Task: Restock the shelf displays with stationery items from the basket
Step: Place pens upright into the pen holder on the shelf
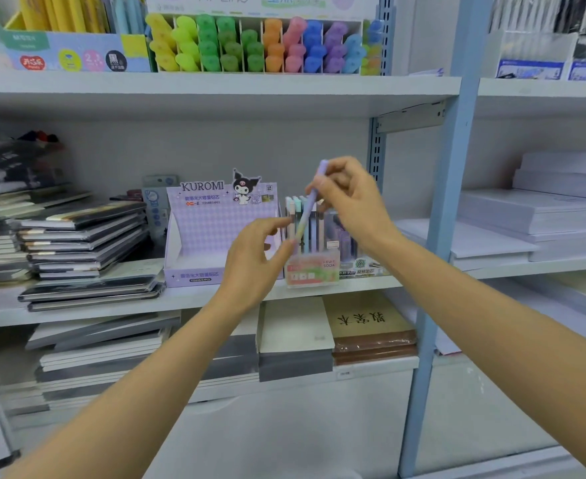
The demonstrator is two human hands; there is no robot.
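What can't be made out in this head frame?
- Basket: outside the head view.
- pen lower tip: blurred at the left hand fingertips, so whether they touch it is unclear.
- Pen's upper barrel: partly covered by the right hand gripping it.
- Fruit Soda display box free slots: blocked by both hands.
- highlighter display header: cut off by the top edge.

Two hands, the left hand (253, 267) and the right hand (350, 198), pinch one pen (310, 205) between them. Just below the grip stands one clear pen holder (314, 271); its upright pens are too crowded to count. Left of the grip is one purple display box (208, 236). High above it is one highlighter rack (260, 43).
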